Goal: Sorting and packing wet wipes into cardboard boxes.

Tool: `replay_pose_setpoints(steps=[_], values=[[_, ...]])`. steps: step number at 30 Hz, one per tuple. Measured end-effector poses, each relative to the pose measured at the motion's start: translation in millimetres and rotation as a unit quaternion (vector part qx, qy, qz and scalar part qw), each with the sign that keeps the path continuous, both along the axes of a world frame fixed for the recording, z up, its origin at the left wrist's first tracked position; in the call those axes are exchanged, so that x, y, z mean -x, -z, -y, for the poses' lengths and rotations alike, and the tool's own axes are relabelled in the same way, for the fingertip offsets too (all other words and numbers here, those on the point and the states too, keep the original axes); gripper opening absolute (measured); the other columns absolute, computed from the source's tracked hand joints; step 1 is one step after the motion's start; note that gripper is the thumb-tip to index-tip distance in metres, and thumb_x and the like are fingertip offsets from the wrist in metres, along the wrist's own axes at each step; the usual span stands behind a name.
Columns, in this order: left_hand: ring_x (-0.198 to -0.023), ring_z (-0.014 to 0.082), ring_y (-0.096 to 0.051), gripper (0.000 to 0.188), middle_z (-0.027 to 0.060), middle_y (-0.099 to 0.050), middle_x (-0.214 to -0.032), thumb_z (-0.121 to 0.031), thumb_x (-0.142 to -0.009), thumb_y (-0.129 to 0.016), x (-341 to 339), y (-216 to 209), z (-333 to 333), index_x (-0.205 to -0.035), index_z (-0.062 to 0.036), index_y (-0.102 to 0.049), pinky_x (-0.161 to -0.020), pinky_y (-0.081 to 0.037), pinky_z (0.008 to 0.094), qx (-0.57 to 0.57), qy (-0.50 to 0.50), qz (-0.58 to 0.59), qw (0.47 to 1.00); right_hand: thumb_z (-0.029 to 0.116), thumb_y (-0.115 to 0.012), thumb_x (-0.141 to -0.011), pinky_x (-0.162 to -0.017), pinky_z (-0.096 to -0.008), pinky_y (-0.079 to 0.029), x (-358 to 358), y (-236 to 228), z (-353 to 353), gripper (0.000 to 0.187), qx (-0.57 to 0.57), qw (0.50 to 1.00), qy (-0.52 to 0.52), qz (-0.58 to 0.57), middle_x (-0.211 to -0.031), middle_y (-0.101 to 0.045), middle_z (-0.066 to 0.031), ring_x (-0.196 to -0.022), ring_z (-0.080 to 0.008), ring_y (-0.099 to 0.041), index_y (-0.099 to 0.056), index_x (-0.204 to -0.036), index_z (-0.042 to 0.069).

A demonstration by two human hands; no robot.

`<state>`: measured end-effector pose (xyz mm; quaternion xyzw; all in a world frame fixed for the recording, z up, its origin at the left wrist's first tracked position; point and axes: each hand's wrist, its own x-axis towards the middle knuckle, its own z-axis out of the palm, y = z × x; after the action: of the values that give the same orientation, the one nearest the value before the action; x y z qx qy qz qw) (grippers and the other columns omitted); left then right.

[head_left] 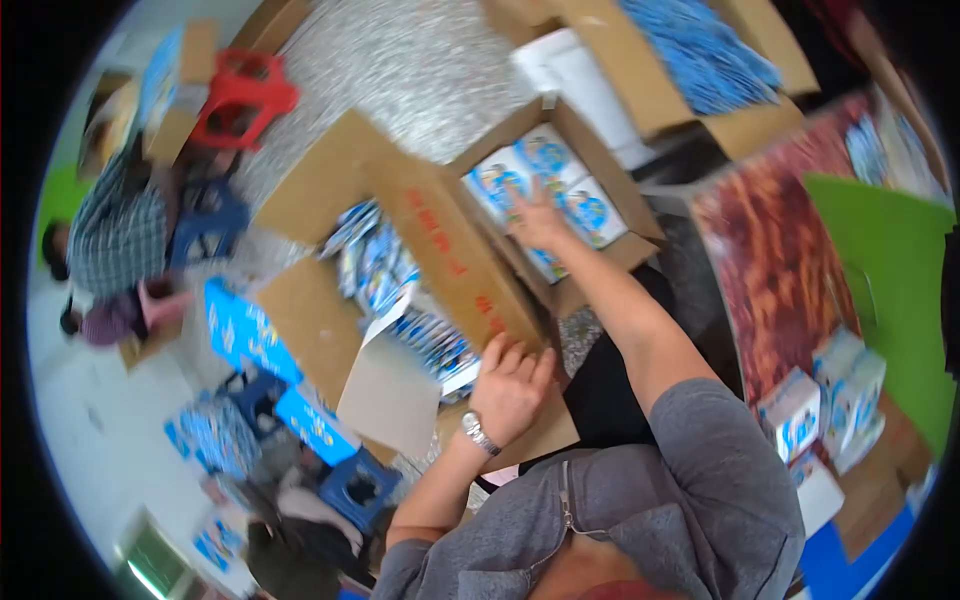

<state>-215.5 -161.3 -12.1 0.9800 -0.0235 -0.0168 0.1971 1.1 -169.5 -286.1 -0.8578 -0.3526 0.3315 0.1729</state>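
Our right hand (538, 216) spreads over boxes (588, 208); our left hand (512, 390) grips a flap (450, 250) slanting lengthwise, upper left to lower right.

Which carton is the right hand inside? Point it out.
The carton holding white boxes. The right hand is inside; the left hand touches the neighbouring packet-filled carton.

Left hand (510, 390), watch (480, 434) on wrist: fingers curled over the near end of the large carton's (445, 235) upright flap. Blue-and-white packets (372, 255) inside that carton. Right hand (538, 222): fingers spread on white-and-blue boxes (587, 212) in the small carton (608, 165), just beside the large carton's right edge. Red stool (245, 100) on floor (400, 50), beyond the large carton's far left corner.
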Motion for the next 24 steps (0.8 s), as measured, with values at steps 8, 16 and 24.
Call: replay_pose_setpoints(steps=[8,16,24], values=[[-0.095,0.0273,-0.065,0.029,0.0101,-0.071,-0.087,-0.026,-0.083,-0.068,12.9,-5.0,-7.0,-0.105,-0.0062,-0.070,-0.102,-0.038,0.0525,-0.037,0.025,-0.016,0.999,0.034,-0.075,-0.083,-0.102,-0.0446,-0.045,32.1,-349.2,213.4,0.064,-0.371,0.927,-0.017,0.050,-0.133,-0.056,-0.0180,-0.123,-0.0352,-0.055,-0.054,-0.136,0.005],[-0.087,0.0288,-0.066,0.030,0.0124,-0.072,-0.084,-0.029,-0.085,-0.065,15.8,-3.5,-4.6,-0.105,-0.0066,-0.071,-0.101,-0.038,0.0519,-0.105,0.056,-0.028,0.992,0.029,-0.086,-0.068,-0.116,-0.0468,-0.029,-20.6,-444.2,521.4,0.107,0.085,0.893,0.193,0.398,-0.152,-0.035,-0.0266,-0.140,-0.0442,-0.034,-0.026,-0.156,0.016],[-0.085,0.0252,-0.065,0.025,0.0084,-0.071,-0.081,-0.030,-0.086,-0.064,19.1,1.5,-5.4,-0.098,-0.0090,-0.069,-0.100,-0.039,0.0472,-0.098,0.049,-0.010,0.994,0.044,-0.077,-0.053,-0.107,-0.0487,-0.040,-26.8,-447.6,522.3,0.114,0.073,0.937,0.224,0.256,-0.137,-0.049,-0.0236,-0.125,-0.0415,-0.049,-0.034,-0.154,0.014]])
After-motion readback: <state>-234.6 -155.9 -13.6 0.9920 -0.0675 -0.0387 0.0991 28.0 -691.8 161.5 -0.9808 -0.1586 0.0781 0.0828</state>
